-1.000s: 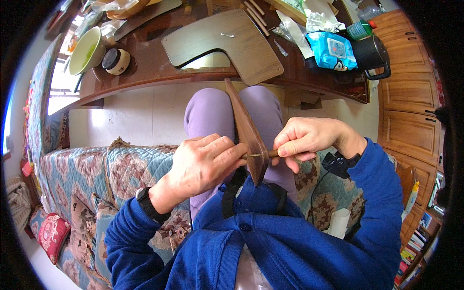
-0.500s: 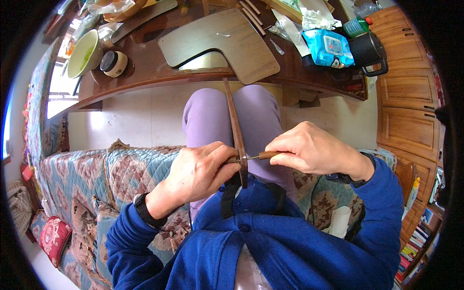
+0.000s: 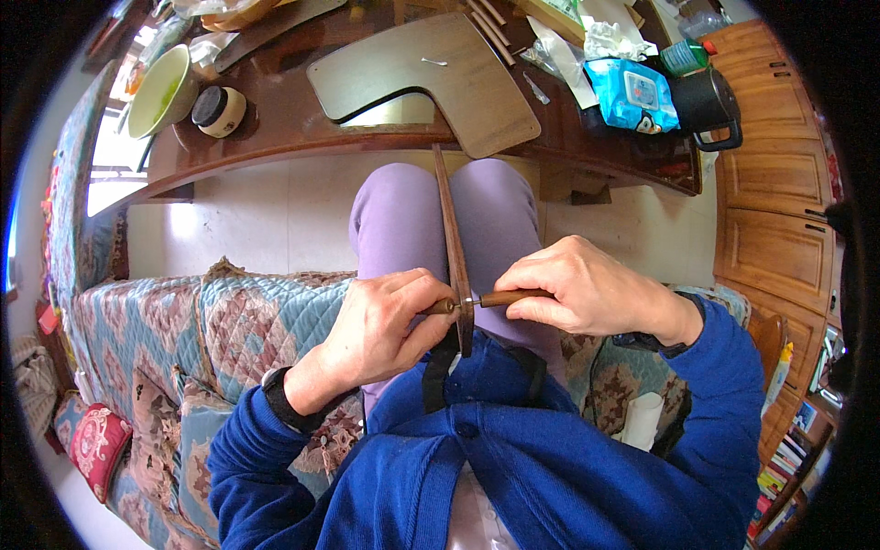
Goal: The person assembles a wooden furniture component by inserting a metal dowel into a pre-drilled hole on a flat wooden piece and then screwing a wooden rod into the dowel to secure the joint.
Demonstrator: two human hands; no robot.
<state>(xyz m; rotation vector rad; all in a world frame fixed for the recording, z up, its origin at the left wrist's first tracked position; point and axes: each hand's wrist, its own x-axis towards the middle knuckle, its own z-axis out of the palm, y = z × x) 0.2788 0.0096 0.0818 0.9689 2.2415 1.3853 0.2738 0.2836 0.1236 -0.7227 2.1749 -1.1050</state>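
A dark wooden board [image 3: 450, 215], seen nearly edge-on, stands between my thighs and reaches from my lap toward the table edge. My left hand [image 3: 380, 321] is closed on a short wooden dowel [image 3: 442, 306] against the board's left face. From the right, my right hand [image 3: 577, 289] pinches a longer wooden dowel [image 3: 504, 298] between thumb and fingers. A small metal end of this dowel meets the board's right face, level with the left dowel. Whether metal runs through the board is hidden.
On the dark table [image 3: 275, 151] ahead lie an L-shaped wooden panel [image 3: 458, 87] with a small white piece on it, several loose dowels [image 3: 490, 32], a blue wipes pack [image 3: 632, 96], a black mug [image 3: 706, 105], a jar [image 3: 220, 112] and a bowl [image 3: 165, 96]. A quilted sofa [image 3: 247, 321] is beneath me.
The right dowel has moved left, close up to the board; the thin metal rod that showed between them is now mostly hidden. My right fingers grip farther back along the dowel.
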